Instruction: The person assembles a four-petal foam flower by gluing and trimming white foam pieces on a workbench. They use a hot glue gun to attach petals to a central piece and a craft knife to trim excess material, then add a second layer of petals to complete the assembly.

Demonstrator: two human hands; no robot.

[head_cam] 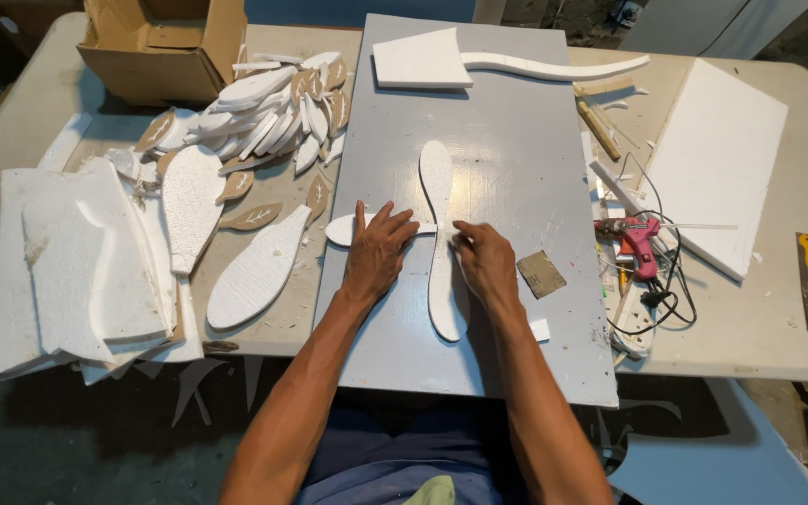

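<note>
Our left hand (378,251) and right hand (484,262) press flat, fingers spread, gripping nothing. Beneath them lies a long white paddle-shaped foam cutout (440,210), crossed by a shorter white foam strip (343,229)

Both hands press flat on crossed white foam cutouts (440,245) atop a grey board (516,140): left hand (378,252), right hand (484,262); pink glue gun (636,241) nearby.

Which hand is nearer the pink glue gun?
Right. The right hand rests on the foam cutout, on the side toward the glue gun. The left hand lies across the cutout on the far side, farther away.
</note>
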